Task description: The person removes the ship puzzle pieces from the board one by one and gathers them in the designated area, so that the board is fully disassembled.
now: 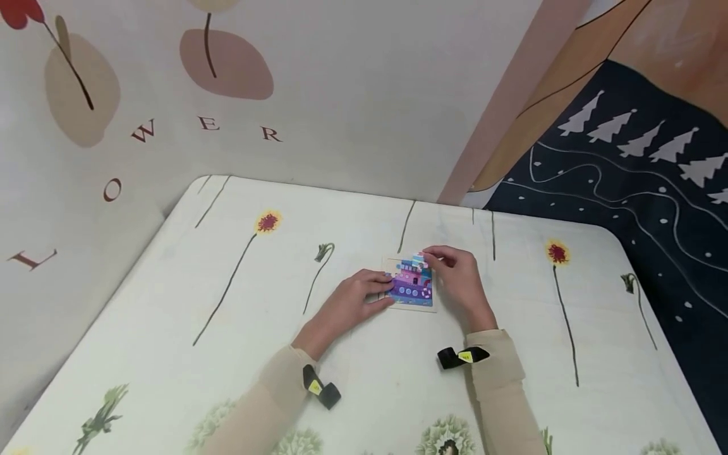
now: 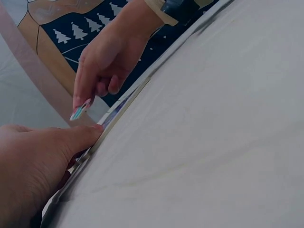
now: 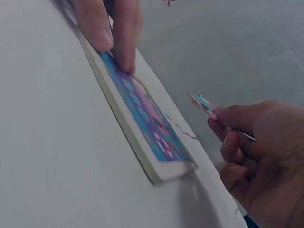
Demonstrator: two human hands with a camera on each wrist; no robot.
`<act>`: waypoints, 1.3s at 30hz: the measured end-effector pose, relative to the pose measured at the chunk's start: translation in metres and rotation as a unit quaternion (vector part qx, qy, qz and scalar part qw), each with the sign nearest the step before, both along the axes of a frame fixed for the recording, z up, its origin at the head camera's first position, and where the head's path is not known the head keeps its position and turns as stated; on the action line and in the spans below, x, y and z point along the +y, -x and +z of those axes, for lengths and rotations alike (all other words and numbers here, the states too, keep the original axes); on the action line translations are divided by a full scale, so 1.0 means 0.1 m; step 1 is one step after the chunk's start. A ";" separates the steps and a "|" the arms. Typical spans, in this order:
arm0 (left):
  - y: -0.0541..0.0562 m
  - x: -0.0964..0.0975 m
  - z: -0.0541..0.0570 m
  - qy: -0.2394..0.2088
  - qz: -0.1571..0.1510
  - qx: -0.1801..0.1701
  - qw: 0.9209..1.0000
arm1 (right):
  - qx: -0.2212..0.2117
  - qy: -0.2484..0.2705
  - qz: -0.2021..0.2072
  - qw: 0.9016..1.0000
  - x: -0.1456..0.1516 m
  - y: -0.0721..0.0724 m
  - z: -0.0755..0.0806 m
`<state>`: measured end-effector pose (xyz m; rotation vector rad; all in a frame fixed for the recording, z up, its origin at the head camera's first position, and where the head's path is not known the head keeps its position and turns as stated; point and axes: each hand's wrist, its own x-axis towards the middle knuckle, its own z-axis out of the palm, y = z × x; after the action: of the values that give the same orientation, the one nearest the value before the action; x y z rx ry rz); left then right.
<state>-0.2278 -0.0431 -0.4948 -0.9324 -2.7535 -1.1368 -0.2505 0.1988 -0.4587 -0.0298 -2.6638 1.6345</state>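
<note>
1. At far left, the red-brown letters L, O, W, E and R climb a pale wall (image 1: 199,151) painted with plant shapes.
2. Below it, a white, flower-printed desk (image 1: 142,284) spreads across the scene.
3. A person's left hand (image 1: 358,294), reaching from a beige sleeve with a black wrist strap (image 1: 321,387), rests on the left side of a small puzzle board. Its grip is apart: the thumb touches the near border, the fingers the picture above.
4. At center, the puzzle board (image 3: 168,170) lies flat on the desk, pale-rimmed, showing a purple-and-pink ship with round windows and a life ring above blue water.
5. Just right, a blue-and-white puzzle piece (image 1: 418,260) is held off the surface, over the board's upper right as seen from the head.
6. The right hand (image 1: 457,272), a second black strap (image 1: 462,357) at its wrist, has its grip clamped on that piece between thumb and forefinger.
7. At far right, white trees (image 1: 671,146) stand out on a dark blue panel behind the desk.
</note>
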 end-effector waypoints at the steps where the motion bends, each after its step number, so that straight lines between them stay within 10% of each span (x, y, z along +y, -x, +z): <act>1: 0.00 0.00 0.00 0.002 0.000 -0.001 1.000 | 0.003 -0.006 -0.002 1.000 0.04 -0.01 0.00; 16: -0.01 -0.04 -0.01 0.010 0.002 -0.019 1.000 | -0.065 -0.008 -0.036 0.997 0.69 -0.18 -0.18; 39: -0.01 0.00 0.00 -0.004 0.002 -0.007 1.000 | -0.050 -0.092 -0.015 0.994 0.75 -0.10 -0.15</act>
<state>-0.2272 -0.0430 -0.4944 -0.9198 -2.7585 -1.1586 -0.2404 0.2738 -0.4733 -0.1523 -2.8611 1.4097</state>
